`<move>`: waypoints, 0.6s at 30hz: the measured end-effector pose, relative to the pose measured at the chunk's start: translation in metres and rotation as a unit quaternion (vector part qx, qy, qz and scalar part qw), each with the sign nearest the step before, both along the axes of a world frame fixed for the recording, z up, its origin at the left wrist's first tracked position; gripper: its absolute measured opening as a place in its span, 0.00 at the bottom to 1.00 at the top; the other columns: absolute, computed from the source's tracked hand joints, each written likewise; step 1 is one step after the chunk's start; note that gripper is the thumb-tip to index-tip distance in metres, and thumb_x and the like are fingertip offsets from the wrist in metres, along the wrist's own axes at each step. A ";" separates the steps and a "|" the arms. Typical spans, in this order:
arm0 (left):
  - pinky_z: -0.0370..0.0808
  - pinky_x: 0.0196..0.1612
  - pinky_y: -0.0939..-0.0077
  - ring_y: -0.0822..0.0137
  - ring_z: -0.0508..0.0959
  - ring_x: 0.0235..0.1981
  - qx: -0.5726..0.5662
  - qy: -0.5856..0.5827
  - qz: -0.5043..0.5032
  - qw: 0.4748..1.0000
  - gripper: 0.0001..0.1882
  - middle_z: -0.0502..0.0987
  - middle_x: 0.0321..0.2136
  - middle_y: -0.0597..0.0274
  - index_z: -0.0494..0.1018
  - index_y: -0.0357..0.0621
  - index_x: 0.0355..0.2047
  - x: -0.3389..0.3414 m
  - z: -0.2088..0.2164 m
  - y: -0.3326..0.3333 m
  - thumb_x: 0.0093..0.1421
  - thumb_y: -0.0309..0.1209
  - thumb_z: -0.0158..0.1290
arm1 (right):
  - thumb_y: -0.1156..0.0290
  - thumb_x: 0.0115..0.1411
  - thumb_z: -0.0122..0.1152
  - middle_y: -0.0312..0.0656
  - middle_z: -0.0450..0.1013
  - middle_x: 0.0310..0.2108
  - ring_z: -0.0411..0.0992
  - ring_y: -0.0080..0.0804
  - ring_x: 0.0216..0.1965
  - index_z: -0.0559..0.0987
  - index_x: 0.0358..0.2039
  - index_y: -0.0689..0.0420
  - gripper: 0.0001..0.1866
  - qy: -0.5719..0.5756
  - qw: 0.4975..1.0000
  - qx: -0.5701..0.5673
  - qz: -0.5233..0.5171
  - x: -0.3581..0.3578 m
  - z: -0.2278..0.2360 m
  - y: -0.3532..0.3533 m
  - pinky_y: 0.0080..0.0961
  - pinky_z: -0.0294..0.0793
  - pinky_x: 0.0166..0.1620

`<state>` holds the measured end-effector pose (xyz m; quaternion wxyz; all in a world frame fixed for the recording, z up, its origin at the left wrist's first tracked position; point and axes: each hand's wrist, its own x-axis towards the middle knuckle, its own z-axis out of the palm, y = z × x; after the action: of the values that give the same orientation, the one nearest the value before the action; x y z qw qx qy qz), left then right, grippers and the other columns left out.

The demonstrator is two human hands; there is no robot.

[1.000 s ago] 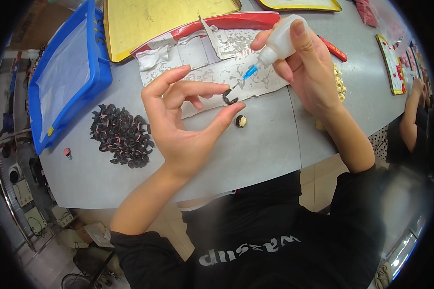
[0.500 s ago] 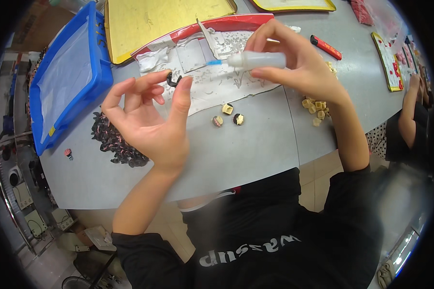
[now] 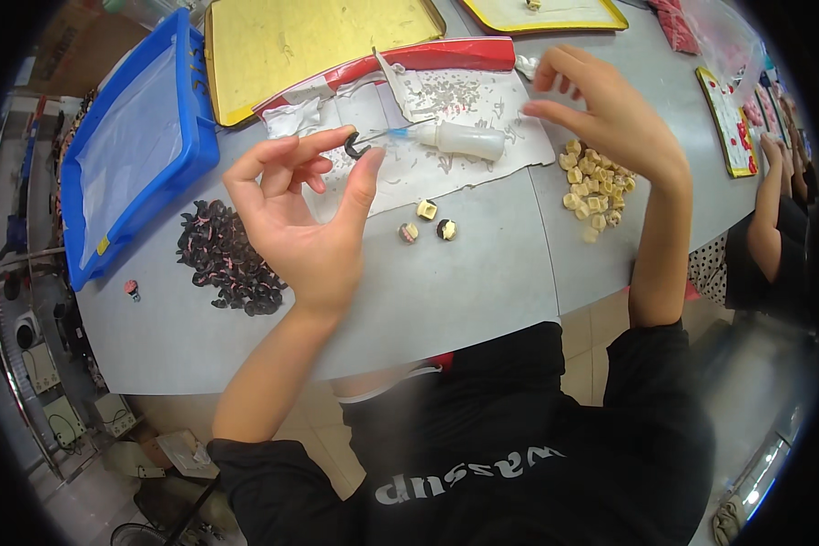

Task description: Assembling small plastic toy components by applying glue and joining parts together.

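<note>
Between the thumb and index finger of my left hand [image 3: 305, 223] is a small black curved piece [image 3: 353, 147]. A white squeeze bottle [image 3: 469, 141] with a blue needle tip lies on the white paper sheet [image 3: 510, 173], its tip toward that piece. My right hand [image 3: 614, 118] is raised to the right of the bottle, empty, fingers apart. Nearer me sit three small pieces: a cream cube [image 3: 426, 209], a black-and-cream piece [image 3: 447, 229] and a cream, pinkish and dark piece [image 3: 409, 233].
A heap of black and pink pieces [image 3: 223, 259] lies left, beside a tilted blue tray [image 3: 196, 136]. Cream cubes [image 3: 596, 187] are piled under my right wrist. A yellow tray [image 3: 328, 36] stands at the back. Far right, another person's arm [image 3: 767, 205] is visible.
My right hand has let go of the bottle, now lying on the paper, and moved up and right. My left hand, still pinching the black piece, has shifted slightly right.
</note>
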<state>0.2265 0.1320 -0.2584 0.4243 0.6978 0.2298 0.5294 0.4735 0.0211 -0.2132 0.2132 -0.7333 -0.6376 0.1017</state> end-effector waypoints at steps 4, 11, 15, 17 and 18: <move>0.63 0.34 0.82 0.75 0.70 0.31 0.005 0.012 -0.009 1.000 0.27 0.76 0.33 0.54 0.58 0.43 0.39 0.001 -0.002 0.000 0.44 0.20 0.63 | 0.67 0.49 0.63 0.40 0.66 0.29 0.64 0.32 0.30 0.68 0.30 0.60 0.14 -0.028 0.992 -0.116 -0.042 0.009 0.014 -0.017 0.24 0.66 0.35; 0.63 0.34 0.83 0.75 0.69 0.31 -0.003 0.029 -0.019 0.999 0.27 0.76 0.34 0.54 0.58 0.43 0.39 0.001 -0.002 0.000 0.43 0.19 0.63 | 0.76 0.44 0.64 0.42 0.67 0.26 0.66 0.33 0.29 0.69 0.29 0.61 0.14 0.010 0.978 -0.206 0.004 0.007 0.010 -0.011 0.26 0.67 0.34; 0.64 0.34 0.83 0.75 0.69 0.31 -0.001 0.021 -0.028 0.999 0.27 0.76 0.34 0.54 0.58 0.43 0.38 0.001 -0.003 0.002 0.43 0.19 0.63 | 0.77 0.43 0.64 0.42 0.67 0.25 0.66 0.32 0.29 0.68 0.29 0.61 0.14 0.003 0.977 -0.212 -0.007 -0.001 0.012 -0.010 0.26 0.67 0.34; 0.64 0.34 0.83 0.76 0.69 0.31 -0.001 0.015 -0.033 0.999 0.26 0.76 0.34 0.54 0.59 0.42 0.38 0.002 -0.003 0.001 0.43 0.19 0.63 | 0.78 0.42 0.63 0.41 0.65 0.23 0.66 0.32 0.29 0.67 0.27 0.62 0.14 -0.003 0.998 -0.062 0.033 0.007 0.009 -0.017 0.25 0.67 0.33; 0.64 0.34 0.83 0.76 0.69 0.31 -0.001 0.017 -0.032 0.999 0.26 0.76 0.34 0.54 0.59 0.42 0.38 0.002 -0.003 0.002 0.43 0.19 0.63 | 0.78 0.42 0.63 0.41 0.65 0.23 0.66 0.32 0.29 0.67 0.27 0.62 0.14 -0.002 0.997 -0.061 0.035 0.007 0.012 -0.018 0.25 0.67 0.33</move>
<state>0.2284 0.1336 -0.2614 0.4373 0.7131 0.2150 0.5040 0.4808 0.0030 -0.2011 0.1629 -0.7221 -0.6562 0.1464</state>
